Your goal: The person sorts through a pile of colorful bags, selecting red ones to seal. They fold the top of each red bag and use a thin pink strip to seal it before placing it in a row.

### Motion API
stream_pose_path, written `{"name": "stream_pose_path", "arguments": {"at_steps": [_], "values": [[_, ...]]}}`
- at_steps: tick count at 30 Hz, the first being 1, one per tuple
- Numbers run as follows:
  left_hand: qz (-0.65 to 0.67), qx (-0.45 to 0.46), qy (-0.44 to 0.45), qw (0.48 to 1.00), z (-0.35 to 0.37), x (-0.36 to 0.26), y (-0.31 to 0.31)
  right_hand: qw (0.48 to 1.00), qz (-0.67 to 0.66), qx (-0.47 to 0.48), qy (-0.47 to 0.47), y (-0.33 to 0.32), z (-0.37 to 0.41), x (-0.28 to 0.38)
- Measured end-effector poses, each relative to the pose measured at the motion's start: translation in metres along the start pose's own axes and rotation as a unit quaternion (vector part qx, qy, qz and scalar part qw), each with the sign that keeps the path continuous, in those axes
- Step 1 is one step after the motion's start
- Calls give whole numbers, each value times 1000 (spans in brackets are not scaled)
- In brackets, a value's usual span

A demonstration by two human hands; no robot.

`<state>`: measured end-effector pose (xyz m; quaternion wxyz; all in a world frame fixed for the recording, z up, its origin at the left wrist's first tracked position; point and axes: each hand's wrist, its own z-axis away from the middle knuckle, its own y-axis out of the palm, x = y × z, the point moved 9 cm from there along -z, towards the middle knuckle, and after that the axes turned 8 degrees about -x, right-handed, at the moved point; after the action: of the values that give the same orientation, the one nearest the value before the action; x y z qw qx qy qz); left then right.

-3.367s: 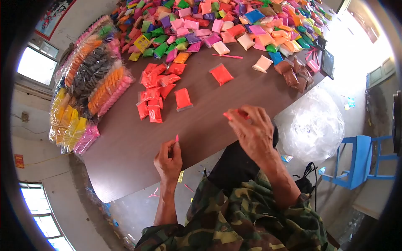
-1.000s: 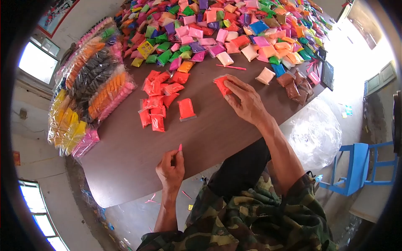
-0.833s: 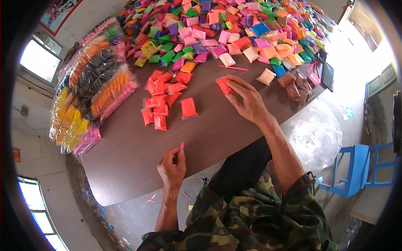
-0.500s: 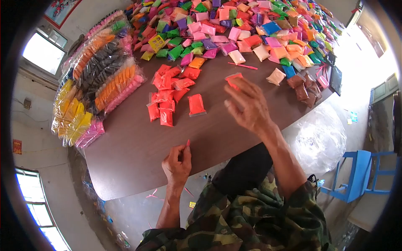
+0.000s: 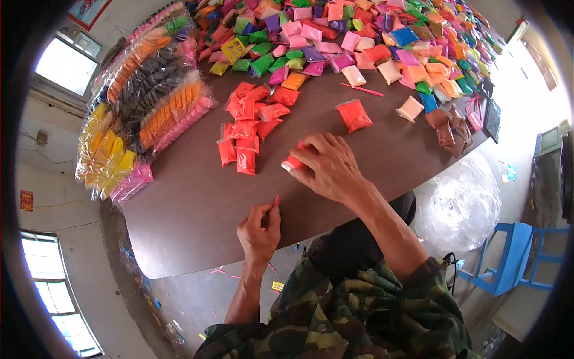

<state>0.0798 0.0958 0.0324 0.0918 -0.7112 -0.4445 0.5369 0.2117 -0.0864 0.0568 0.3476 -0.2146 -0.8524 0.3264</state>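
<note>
My right hand is closed over a small red packet in clear wrapping, held just above the table. Much of that packet is hidden by the fingers. My left hand rests near the table's front edge in a pinch, with a thin pink stick whose tip pokes up past thumb and finger. Another red packet lies alone beyond my right hand. To the left of it, a loose pile of several red packets sits on the brown table.
A large heap of multicoloured packets covers the back of the table. Bagged rows of packets stand at the left. Brown packets and a pink stick lie rightward. A blue stool stands on the floor.
My right hand has come toward me and left, taking up the red packet that lay apart from the pile. The red packet it was over now lies uncovered. My left hand keeps its pinch.
</note>
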Motion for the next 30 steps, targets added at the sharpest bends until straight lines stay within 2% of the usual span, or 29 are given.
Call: {"name": "stream_pose_path", "arguments": {"at_steps": [4, 7, 10, 13, 21, 30], "values": [[11, -11, 20, 1000, -1, -4, 1, 993, 37, 53, 98, -27, 46, 16], [6, -7, 12, 1000, -1, -6, 2, 996, 18, 1, 87, -41, 64, 28], [-2, -4, -2, 1000, 0, -3, 1, 1000, 22, -9, -13, -39, 63, 43], [4, 2, -3, 1000, -1, -4, 1, 997, 32, 56, -48, -15, 71, 45], [13, 4, -8, 1000, -1, -2, 2, 996, 60, 60, -16, -12, 63, 42], [20, -5, 2, 1000, 1, -1, 2, 998, 70, 0, 3, -28, 72, 46]]}}
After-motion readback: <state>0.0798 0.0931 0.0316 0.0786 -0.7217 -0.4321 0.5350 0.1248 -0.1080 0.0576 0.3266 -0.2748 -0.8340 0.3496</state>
